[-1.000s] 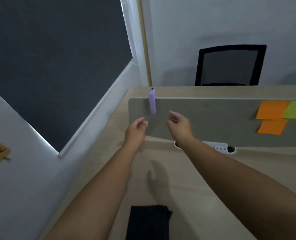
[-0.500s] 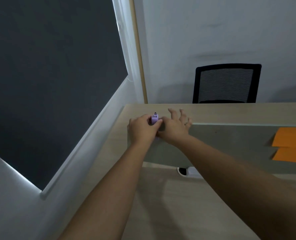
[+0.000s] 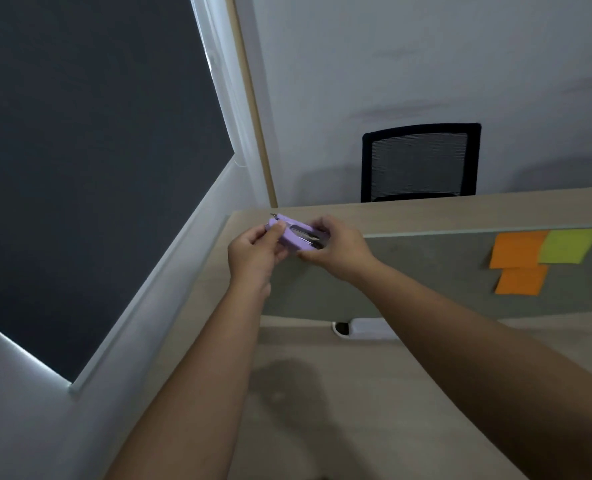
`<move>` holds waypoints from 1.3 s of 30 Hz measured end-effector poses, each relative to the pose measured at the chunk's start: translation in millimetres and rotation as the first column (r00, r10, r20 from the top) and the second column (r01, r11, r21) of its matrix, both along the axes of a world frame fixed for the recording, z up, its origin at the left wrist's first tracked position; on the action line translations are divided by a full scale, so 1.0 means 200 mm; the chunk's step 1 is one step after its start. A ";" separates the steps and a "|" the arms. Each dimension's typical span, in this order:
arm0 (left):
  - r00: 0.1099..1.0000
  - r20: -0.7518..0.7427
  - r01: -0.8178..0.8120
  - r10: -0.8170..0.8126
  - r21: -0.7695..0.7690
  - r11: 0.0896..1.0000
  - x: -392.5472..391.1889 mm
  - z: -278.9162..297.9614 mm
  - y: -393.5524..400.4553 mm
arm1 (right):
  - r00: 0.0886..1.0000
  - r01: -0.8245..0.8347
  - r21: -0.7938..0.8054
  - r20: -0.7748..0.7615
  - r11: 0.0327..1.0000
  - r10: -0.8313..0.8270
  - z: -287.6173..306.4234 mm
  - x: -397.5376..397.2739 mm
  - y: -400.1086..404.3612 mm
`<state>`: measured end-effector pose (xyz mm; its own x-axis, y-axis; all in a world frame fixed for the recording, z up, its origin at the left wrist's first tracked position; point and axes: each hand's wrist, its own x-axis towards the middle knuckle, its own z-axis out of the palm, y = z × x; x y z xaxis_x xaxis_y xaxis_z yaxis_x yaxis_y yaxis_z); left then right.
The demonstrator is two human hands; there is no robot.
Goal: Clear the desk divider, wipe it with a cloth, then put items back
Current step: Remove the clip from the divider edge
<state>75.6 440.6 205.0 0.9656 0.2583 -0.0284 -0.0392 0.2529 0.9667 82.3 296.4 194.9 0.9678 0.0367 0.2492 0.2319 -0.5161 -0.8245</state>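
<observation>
A grey felt desk divider (image 3: pixel 426 271) stands along the back of the light wooden desk (image 3: pixel 339 410). Both hands hold a small purple clip-like tool (image 3: pixel 296 235) with dark metal parts, lifted just above the divider's left end and lying roughly level. My left hand (image 3: pixel 253 252) pinches its left end. My right hand (image 3: pixel 336 247) grips its right end. Two orange sticky notes (image 3: pixel 516 265) and a yellow-green sticky note (image 3: pixel 568 245) are stuck on the divider's right part.
A white cable port (image 3: pixel 364 329) sits in the desk below the divider. A black mesh chair (image 3: pixel 421 162) stands behind the far desk against a white wall. A dark window (image 3: pixel 80 150) with a white sill runs along the left.
The purple tool hung upright on the divider's top edge; both hands closed on it and lifted it off, turning it level. The view tilted upward, so the black cloth left the frame.
</observation>
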 end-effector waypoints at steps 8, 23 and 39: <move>0.956 -0.181 0.216 -0.231 -0.098 0.971 -0.40 -0.26 -0.29 | 0.997 0.065 -0.082 -0.034 0.994 -0.068 -0.20 -0.51 -0.46; 0.587 -0.520 0.666 -0.620 -0.125 0.735 -1.18 -0.92 -1.44 | 0.760 0.558 -0.024 -0.388 0.829 -0.522 -0.84 -1.87 -1.41; 0.566 -0.622 0.618 -0.541 -0.114 0.778 -1.95 -1.32 -1.92 | 0.788 0.312 -0.409 -0.392 0.857 -0.475 -1.10 -2.41 -1.99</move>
<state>-314.1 55.8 -58.3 0.6906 -0.3122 -0.6524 0.6615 -0.0918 0.7443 -400.2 -100.7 -24.2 0.9063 -0.3779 -0.1891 -0.4157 -0.7175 -0.5589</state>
